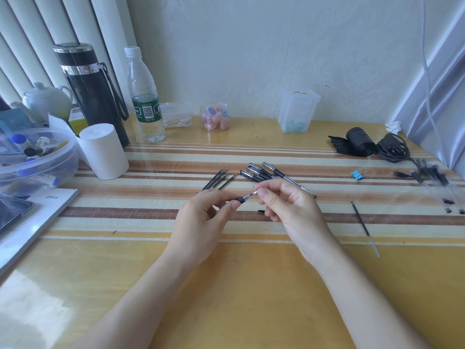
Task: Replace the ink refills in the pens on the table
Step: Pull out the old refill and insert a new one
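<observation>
Just above the tabletop (226,273), the left hand (198,222) fingers (230,206) pinch the black grip of a pen (247,196), and the right hand (292,210) fingers pinch its tip. Behind lie pens (261,172) and refills (220,178). Farther, a bowl (63,159) holds small bottles, a jar (214,108) coloured pieces, a box (176,108) cotton swabs

— Where could you pass?
— Near me the table (226,285) lay bare, wide open. Ahead, pens (261,171) and refills (218,179) lay across the middle.
— And sideways?
— A paper roll (103,151) and plastic tub (68,162) crowded my left; one loose refill (360,217) lay right.
</observation>
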